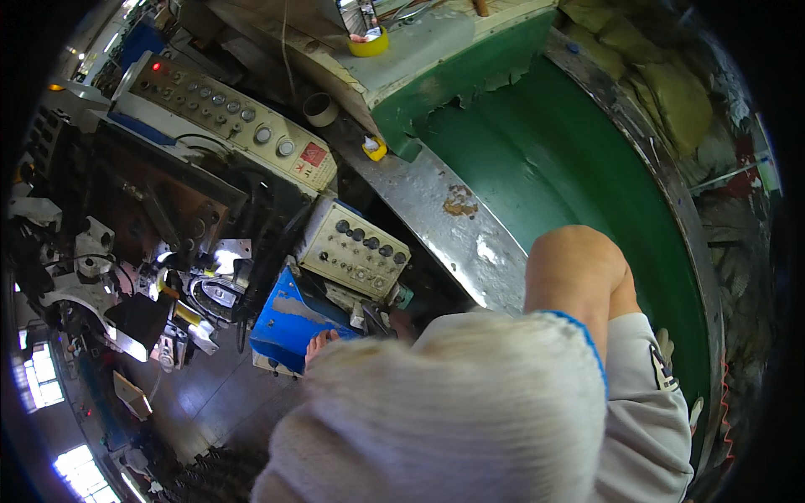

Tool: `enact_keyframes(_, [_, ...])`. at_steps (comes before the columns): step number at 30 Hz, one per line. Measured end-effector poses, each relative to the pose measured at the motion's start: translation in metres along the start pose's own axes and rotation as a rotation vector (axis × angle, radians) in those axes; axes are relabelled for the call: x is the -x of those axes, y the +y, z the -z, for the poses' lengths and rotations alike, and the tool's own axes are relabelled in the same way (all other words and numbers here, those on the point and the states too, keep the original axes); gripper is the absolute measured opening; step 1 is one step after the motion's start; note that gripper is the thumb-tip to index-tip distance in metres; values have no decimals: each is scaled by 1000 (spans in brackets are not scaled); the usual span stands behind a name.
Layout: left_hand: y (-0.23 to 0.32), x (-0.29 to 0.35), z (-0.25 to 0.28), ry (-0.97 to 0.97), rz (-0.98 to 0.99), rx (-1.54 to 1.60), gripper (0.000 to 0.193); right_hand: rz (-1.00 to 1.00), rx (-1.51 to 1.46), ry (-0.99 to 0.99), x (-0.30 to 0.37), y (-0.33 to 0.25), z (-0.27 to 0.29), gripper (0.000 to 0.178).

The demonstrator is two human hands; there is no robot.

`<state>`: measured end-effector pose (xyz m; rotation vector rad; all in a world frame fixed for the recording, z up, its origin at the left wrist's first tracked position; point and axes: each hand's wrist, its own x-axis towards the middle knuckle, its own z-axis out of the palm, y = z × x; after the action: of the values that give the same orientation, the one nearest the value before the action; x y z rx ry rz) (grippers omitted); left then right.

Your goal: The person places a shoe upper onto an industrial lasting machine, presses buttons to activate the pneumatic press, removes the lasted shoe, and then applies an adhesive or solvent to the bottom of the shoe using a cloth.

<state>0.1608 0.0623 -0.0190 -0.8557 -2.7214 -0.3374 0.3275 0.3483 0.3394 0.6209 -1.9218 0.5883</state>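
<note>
A worker's gloved right hand [453, 402] fills the near foreground beside a crowded machine. The white knit glove is so close to the lens that we cannot tell how far its fingers are open or whether they hold anything. We see no left hand that we can be sure of. A pinkish tip at the glove's left edge may be a finger, but we cannot say. That edge lies just beside a blue metal bracket [289, 323], the thing nearest the hand, which sits below a small grey control box [356, 251] and to the right of a tangle of clamps and cables [168, 285]. We judge that loose knit could snag on the bracket's corners or on the cables. A brush against the box's knobs, or against the long control panel [226, 117] at far left, could also shift a setting. The glove hides most of the near scene from this camera, so any reach there may be made with little view of it. As for containers, a small grey cup [320, 109] stands open-mouthed on the far table [453, 226], and it looks hollow with nothing showing inside. A yellow cap [374, 148] lies near it, and a yellow tape roll [369, 44] sits farther back. At right, the big green bowl [570, 168] shows only bare paint where we can see in, with the bent wrist and grey sleeve [650, 419] reaching over its near part. Olive sacks [671, 92] slump beyond its rim.
</note>
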Motion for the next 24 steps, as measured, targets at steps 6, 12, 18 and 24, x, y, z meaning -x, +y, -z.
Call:
enact_keyframes(6, [5, -7, 3, -43, -16, 41, 17, 43, 53, -63, -10, -55, -14, 19])
enact_keyframes(12, [-12, 6, 8, -9, -11, 30, 16, 111, 7, -94, -18, -73, -25, 15])
enact_keyframes(18, [20, -12, 18, -19, -64, 145, 17, 21, 108, -168, -4, -45, -6, 12])
enact_keyframes(24, [8, -2, 17, 18, -6, 52, 16, -906, 164, 58, 100, 152, -14, 18])
